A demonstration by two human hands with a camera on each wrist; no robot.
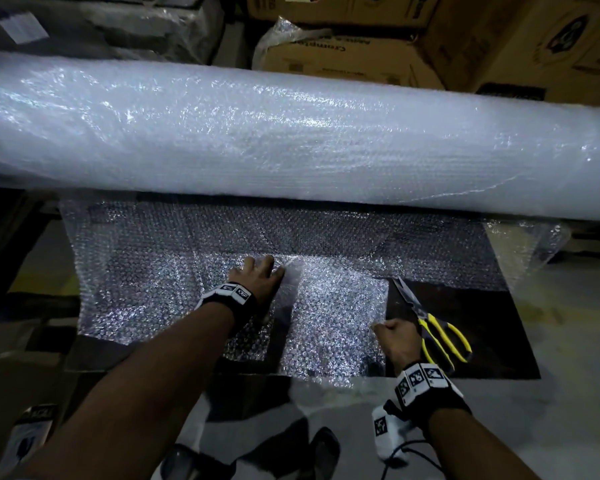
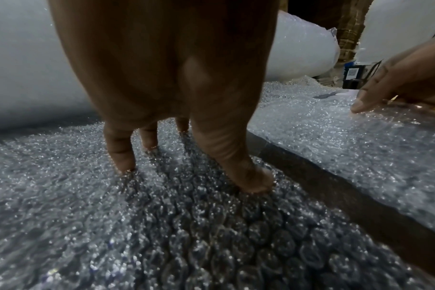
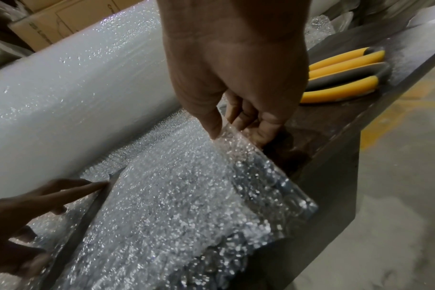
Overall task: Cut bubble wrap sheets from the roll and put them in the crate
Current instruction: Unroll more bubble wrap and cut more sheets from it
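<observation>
Plastic sheet (image 1: 333, 317) lies cut beside the scissors (image 1: 433, 327), right hand (image 1: 397, 336) pinching its edge, left hand (image 1: 258, 277) pressing flat; crating remains.

A dark surface (image 1: 482, 341) carries the big bubble wrap roll (image 1: 291, 140). Unrolled bubble wrap (image 1: 146, 271) spreads flat in front of the roll, and yellow-handled scissors (image 1: 433, 327) lie beside that wrap's right edge.
</observation>
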